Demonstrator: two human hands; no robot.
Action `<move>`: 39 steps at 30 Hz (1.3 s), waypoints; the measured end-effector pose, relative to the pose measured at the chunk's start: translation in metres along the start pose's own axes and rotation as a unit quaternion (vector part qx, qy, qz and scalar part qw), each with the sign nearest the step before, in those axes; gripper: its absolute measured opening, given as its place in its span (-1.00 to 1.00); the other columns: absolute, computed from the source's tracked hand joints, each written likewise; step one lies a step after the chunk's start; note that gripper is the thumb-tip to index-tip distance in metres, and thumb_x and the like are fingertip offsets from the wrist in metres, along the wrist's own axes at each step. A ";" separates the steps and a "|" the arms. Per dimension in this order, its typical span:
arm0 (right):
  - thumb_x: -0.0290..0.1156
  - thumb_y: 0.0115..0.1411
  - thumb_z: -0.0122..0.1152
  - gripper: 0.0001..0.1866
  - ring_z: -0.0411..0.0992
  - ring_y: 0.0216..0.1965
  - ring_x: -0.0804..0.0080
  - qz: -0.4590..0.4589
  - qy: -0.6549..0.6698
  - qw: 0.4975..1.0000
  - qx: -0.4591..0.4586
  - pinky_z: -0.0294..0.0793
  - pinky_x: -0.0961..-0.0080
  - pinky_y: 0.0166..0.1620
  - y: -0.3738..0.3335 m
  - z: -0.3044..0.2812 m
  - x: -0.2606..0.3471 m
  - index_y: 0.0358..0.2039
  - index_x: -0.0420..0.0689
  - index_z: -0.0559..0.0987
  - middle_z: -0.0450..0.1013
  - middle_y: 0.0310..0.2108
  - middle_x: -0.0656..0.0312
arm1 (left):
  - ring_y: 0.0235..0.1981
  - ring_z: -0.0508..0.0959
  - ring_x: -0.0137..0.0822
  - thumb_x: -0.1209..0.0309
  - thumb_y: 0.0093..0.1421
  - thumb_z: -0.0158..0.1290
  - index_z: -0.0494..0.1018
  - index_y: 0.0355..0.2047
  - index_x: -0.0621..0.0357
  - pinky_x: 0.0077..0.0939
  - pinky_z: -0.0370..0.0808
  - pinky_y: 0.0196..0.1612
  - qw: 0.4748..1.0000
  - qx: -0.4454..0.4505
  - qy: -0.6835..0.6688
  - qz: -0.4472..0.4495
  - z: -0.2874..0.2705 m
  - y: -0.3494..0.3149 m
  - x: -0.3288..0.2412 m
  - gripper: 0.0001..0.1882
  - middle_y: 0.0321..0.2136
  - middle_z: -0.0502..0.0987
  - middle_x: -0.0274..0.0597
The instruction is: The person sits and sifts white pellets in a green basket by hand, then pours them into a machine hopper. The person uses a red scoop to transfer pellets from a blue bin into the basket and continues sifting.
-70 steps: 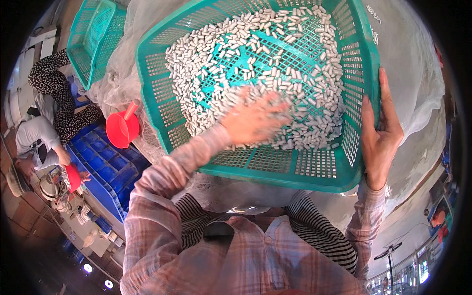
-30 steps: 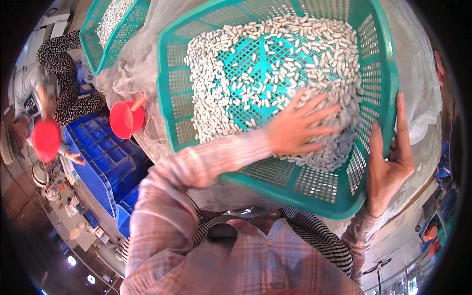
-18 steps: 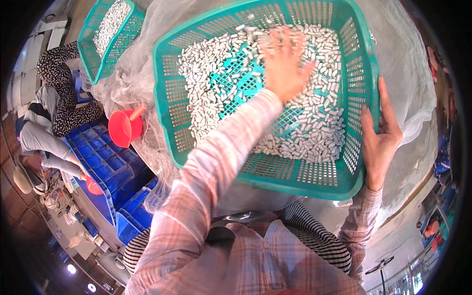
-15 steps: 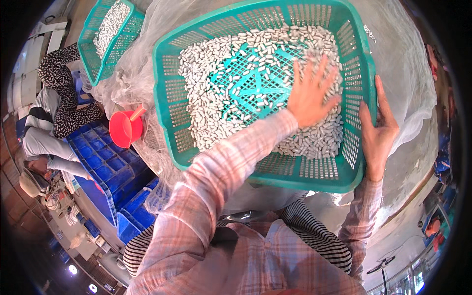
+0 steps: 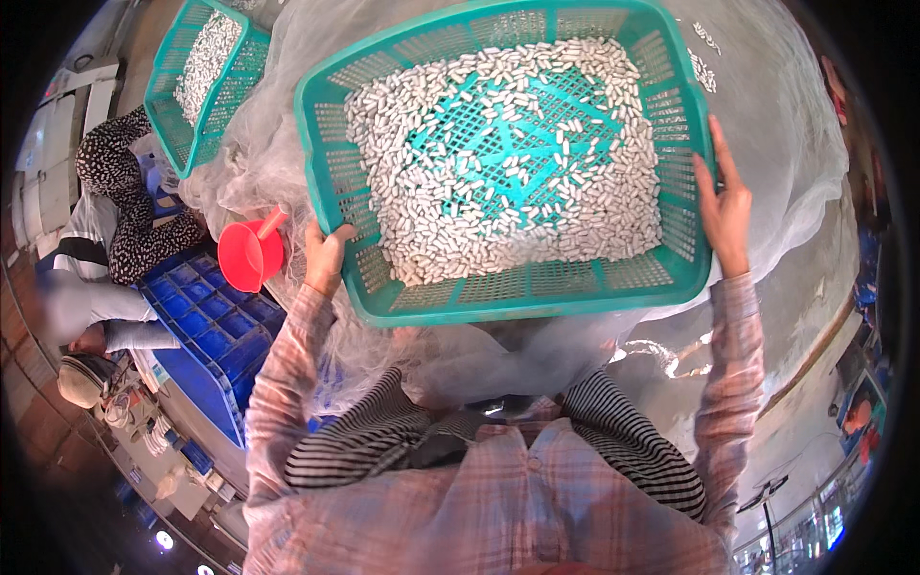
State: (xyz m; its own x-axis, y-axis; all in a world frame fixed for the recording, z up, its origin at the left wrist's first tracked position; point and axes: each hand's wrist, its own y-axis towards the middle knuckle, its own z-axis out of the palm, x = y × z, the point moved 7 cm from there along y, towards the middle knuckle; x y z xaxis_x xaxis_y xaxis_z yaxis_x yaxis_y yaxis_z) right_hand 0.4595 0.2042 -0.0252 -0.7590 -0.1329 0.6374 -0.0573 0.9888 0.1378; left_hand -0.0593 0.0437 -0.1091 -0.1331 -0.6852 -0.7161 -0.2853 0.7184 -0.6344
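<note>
A large green plastic basket [image 5: 537,305] with slotted walls and a lattice bottom is held in front of me. Small whitish oblong pieces [image 5: 450,247] cover much of its bottom, thickest along the near side and the edges; bare green lattice shows in the middle. My left hand [image 5: 328,257] grips the left wall near its near corner, thumb over the rim. On the right side, my right hand [image 5: 726,218] clasps the rim, with fingers along the outside. Both hands are closed on the basket.
Whitish netting [image 5: 795,144] lies under and around the basket, with a few loose pieces [image 5: 704,72] on it. Left are a red scoop [image 5: 251,257], a smaller green basket [image 5: 172,129] of similar pieces, blue plastic crates [image 5: 206,307] and a seated person in patterned trousers [image 5: 120,192].
My left hand has left the pieces inside and taken hold of the basket's left side. The basket has shifted slightly, and pieces have spread over its bottom. Loose pieces show at upper right.
</note>
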 end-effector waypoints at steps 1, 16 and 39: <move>-0.40 0.25 0.12 -0.49 0.43 0.04 0.38 -0.032 -0.029 0.999 -0.012 0.37 0.51 0.07 0.014 -0.018 -0.009 0.22 -0.10 0.33 0.39 0.12 0.12 | -0.09 0.46 -0.29 0.55 -0.09 0.12 0.38 0.01 0.31 -0.34 0.39 0.00 1.000 -0.016 -0.001 0.015 0.008 -0.006 -0.021 -0.44 -0.12 0.50 -0.14; -0.43 0.15 0.23 -0.50 0.44 -0.02 0.41 0.028 0.035 0.999 -0.001 0.40 0.54 0.03 -0.012 -0.031 0.034 0.10 -0.30 0.42 0.49 -0.03 0.02 | -0.38 0.53 -0.36 0.70 -0.09 -0.06 0.42 -0.14 0.28 -0.52 0.49 -0.25 0.985 0.029 -0.170 0.010 -0.005 0.005 0.012 -0.57 -0.34 0.56 -0.20; -0.53 0.23 0.15 -0.57 0.42 -0.11 0.57 0.163 0.262 0.951 -0.017 0.36 0.65 0.01 -0.042 0.000 0.027 0.11 -0.32 0.41 0.49 -0.07 0.10 | 0.36 -0.20 0.18 -0.05 0.12 0.03 0.15 0.28 -0.33 0.38 -0.27 0.26 0.796 0.058 0.367 0.477 0.346 -0.018 -0.130 -0.30 0.38 -0.15 -0.10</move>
State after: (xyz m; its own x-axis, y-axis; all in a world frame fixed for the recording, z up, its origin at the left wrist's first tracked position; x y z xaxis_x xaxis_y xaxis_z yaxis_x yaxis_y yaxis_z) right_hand 0.4416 0.1587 -0.0143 -0.3046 0.1562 0.9396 0.1543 0.9815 -0.1131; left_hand 0.2920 0.1617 -0.1052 -0.7684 0.3244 -0.5516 0.3621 0.9311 0.0432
